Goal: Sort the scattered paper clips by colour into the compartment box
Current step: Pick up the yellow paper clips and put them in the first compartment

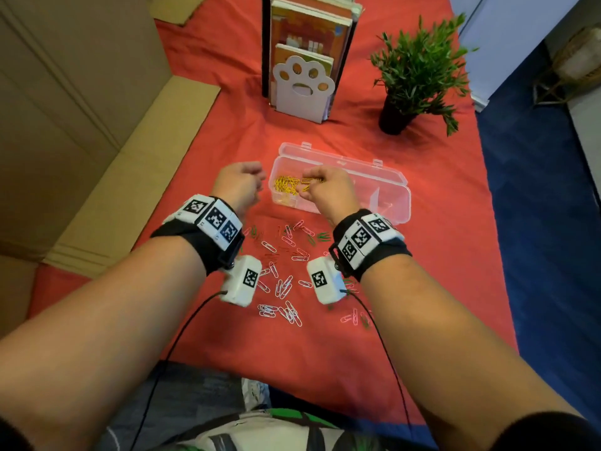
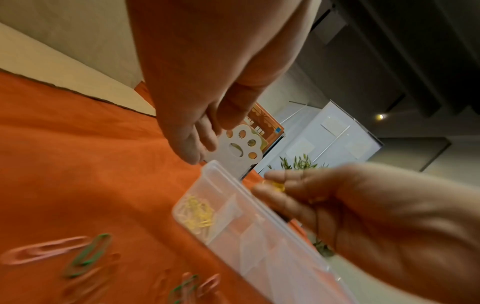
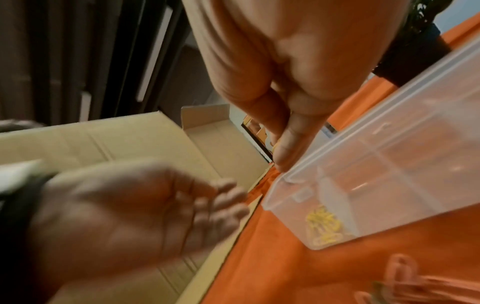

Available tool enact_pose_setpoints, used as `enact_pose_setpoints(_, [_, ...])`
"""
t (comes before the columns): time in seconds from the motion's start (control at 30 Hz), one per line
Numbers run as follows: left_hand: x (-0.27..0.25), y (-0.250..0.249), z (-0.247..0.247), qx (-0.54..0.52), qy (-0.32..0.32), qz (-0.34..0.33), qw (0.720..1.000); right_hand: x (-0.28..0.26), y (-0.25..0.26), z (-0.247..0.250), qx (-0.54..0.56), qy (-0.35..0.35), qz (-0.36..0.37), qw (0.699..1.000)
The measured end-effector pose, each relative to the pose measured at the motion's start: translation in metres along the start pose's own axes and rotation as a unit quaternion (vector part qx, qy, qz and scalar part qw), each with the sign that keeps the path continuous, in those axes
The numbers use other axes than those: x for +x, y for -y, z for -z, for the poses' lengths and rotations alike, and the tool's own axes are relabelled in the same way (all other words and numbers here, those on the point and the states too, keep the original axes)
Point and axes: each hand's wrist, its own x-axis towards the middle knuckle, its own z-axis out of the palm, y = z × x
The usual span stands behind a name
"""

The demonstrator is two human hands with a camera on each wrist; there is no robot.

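A clear compartment box lies open on the red cloth, with a heap of yellow paper clips in its left-end compartment. My right hand hovers over that compartment, and its fingertips pinch a few yellow clips. My left hand hangs just left of the box, its fingers loosely curled and holding nothing. White, pink, green and red clips lie scattered on the cloth between my wrists. The box's other compartments look bare.
A paw-shaped bookend with books stands behind the box, with a potted plant to its right. Cardboard boxes border the table's left side. The cloth's right edge drops to blue floor.
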Motion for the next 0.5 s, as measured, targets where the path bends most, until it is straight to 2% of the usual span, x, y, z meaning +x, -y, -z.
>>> enact_pose_setpoints(0.1, [-0.006, 0.025, 0.023, 0.041, -0.041, -0.009, 0.998, 0.014, 0.013, -0.014, -0.075, 0.021, 0.055, 0.995])
enact_pose_setpoints(0.2, [-0.012, 0.055, 0.041, 0.103, -0.046, -0.026, 0.993, 0.019, 0.018, -0.022, -0.158, 0.076, 0.041, 0.984])
enact_pose_setpoints(0.27, [-0.019, 0.070, 0.046, 0.156, -0.035, -0.043, 0.986, 0.016, 0.017, -0.020, -0.193, 0.066, 0.052, 0.978])
enact_pose_setpoints(0.37, [-0.031, 0.086, 0.047, 0.235, -0.002, -0.073, 0.969, 0.000, 0.008, -0.009, -0.179, 0.035, 0.079, 0.980])
enact_pose_setpoints(0.5, [-0.047, 0.097, 0.041, 0.351, 0.057, -0.093, 0.930, -0.031, -0.016, 0.014, -0.215, 0.044, 0.068, 0.973])
